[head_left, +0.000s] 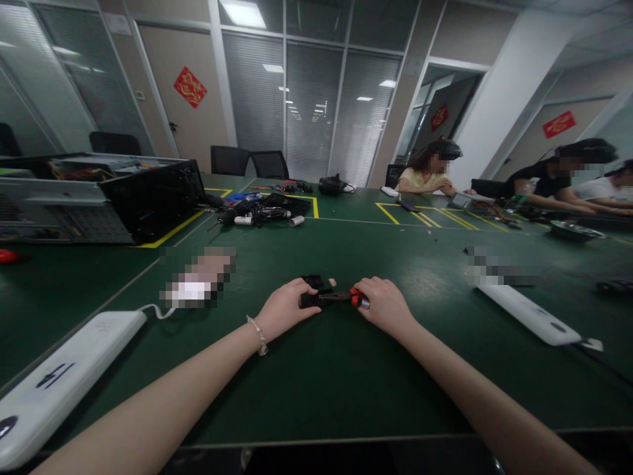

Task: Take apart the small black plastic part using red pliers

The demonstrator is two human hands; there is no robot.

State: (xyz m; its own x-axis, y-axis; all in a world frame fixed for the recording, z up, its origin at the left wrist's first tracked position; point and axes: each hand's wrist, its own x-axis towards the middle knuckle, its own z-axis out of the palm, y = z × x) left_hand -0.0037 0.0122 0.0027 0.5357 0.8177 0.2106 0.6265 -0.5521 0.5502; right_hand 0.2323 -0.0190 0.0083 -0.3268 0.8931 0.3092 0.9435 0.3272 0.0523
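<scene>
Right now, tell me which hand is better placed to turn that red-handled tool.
Right hand, probably: its fingers already wrap the red-handled tool at the handle end. The left hand grips the small black part, steadying it.

The room is lit from above by ceiling panels, whose rows repeat as reflections in the glass partition, yet the scene reads rather dim, with the dark green tabletop soaking up most of the light and showing only a faint pale sheen right of centre. Shadows are soft and short, pooling under the forearms and beneath the left hand and right hand. Wide-angle distortion bends door frames and stretches the white power strip at the lower left edge, fine detail is soft and smeared, and several patches are pixelated.
</scene>
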